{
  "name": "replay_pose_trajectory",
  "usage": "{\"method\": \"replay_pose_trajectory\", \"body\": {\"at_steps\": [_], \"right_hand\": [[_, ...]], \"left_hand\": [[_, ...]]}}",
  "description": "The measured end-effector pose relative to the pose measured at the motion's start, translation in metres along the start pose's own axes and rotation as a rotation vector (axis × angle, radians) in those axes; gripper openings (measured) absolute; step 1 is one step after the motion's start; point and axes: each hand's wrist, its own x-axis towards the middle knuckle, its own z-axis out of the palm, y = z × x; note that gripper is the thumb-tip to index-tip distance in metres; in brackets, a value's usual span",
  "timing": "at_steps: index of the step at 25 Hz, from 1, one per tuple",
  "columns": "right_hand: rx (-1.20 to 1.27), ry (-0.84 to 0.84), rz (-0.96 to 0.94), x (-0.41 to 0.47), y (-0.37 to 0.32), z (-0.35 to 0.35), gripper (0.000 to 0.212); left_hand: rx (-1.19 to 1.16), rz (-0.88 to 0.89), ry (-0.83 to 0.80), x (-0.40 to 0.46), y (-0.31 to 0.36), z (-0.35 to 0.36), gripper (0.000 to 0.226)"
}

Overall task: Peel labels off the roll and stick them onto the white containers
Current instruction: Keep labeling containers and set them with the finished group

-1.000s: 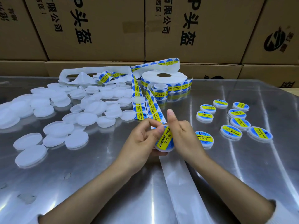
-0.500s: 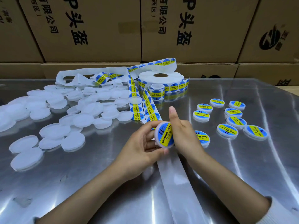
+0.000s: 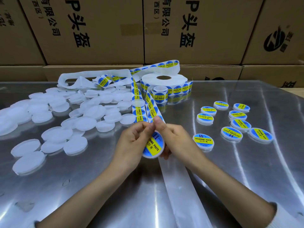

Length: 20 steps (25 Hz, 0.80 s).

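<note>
L hand (image 3: pixel 133 142) & R hand (image 3: pixel 174 139) grip labelled container (image 3: pixel 153 145) mid-table (image 3: pixel 246 178), bare steel nearer edge.

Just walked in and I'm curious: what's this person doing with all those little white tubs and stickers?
A person is sticking labels on small tubs. Both hands, left and right, hold one freshly labelled container over the steel table. Nine finished ones lie to the right, a heap of plain white containers waits to the left, and the label roll stands behind.
</note>
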Motion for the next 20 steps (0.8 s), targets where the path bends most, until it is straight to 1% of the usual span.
{"method": "replay_pose_trajectory", "body": {"at_steps": [2,5,7,9,10,11,12,13,14,15,16,17,18,20], "right_hand": [[0.015,-0.083,-0.002,-0.001,-0.003,0.002,0.064],[-0.001,-0.194,-0.043,-0.003,-0.004,0.002,0.057],[-0.041,-0.217,-0.051,-0.003,-0.002,0.002,0.051],[-0.099,-0.165,-0.039,0.0,0.0,-0.001,0.047],[-0.114,-0.098,-0.032,0.003,0.001,-0.006,0.046],[-0.118,-0.002,-0.023,0.006,0.001,-0.013,0.044],[-0.119,0.112,-0.013,0.01,0.003,-0.022,0.042],[-0.124,0.227,0.004,0.015,0.006,-0.033,0.042],[-0.144,0.323,0.027,0.018,0.009,-0.045,0.042],[-0.186,0.386,0.055,0.02,0.014,-0.055,0.044],[-0.256,0.413,0.089,0.021,0.02,-0.063,0.045],[-0.359,0.404,0.128,0.021,0.025,-0.067,0.046],[-0.483,0.375,0.171,0.02,0.031,-0.068,0.045],[-0.693,0.333,0.228,0.018,0.038,-0.066,0.041]], "left_hand": [[-0.021,0.001,0.013,0.0,-0.001,0.002,0.025],[-0.056,-0.014,0.071,0.002,-0.003,0.001,0.028],[-0.009,-0.05,0.109,0.004,-0.006,-0.001,0.034],[0.095,-0.103,0.128,0.007,-0.012,-0.008,0.039],[0.135,-0.133,0.113,0.01,-0.014,-0.013,0.037],[0.187,-0.146,0.089,0.012,-0.018,-0.02,0.031],[0.319,-0.116,0.068,0.015,-0.022,-0.029,0.022],[0.533,-0.062,0.068,0.019,-0.027,-0.039,0.013],[0.751,-0.008,0.079,0.022,-0.031,-0.049,0.014],[0.917,0.036,0.104,0.024,-0.034,-0.058,0.024],[1.014,0.057,0.134,0.027,-0.036,-0.065,0.033],[1.075,0.055,0.163,0.029,-0.038,-0.071,0.041],[1.136,0.035,0.176,0.03,-0.039,-0.076,0.045],[1.275,-0.041,0.157,0.031,-0.04,-0.081,0.048]]}}
